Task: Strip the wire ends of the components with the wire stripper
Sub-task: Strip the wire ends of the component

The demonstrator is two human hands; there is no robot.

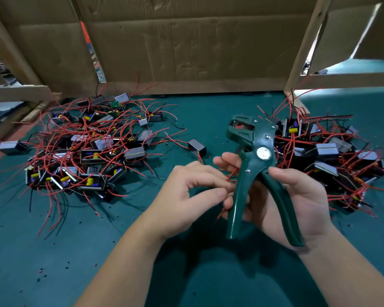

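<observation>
Looking down from the head view, a green table mat (pixel 53 251) carries 2 piles of small boxed components with red and black leads: the left pile (pixel 87 147) is spread wide, and the right pile (pixel 326 156) lies behind the right hand. 1 lone component (pixel 196 147) sits between them, just beyond the left hand.

The right hand (pixel 297 202) grips the green wire stripper (pixel 256 156), held above the mat with its head tilted up and away. The thumb lies on the right handle and the fingers curl behind the left one. The handles stand spread apart.

The left hand (pixel 186 191) has its fingers curled, with thumb and forefinger pinching a red wire (pixel 231 175) right beside the stripper's left handle. The wire passes behind that handle, and which component it belongs to cannot be told.

Tiny red and dark scraps (pixel 67 267) dot the mat near the left forearm. A creased cardboard wall (pixel 197 41) stands behind the table.
</observation>
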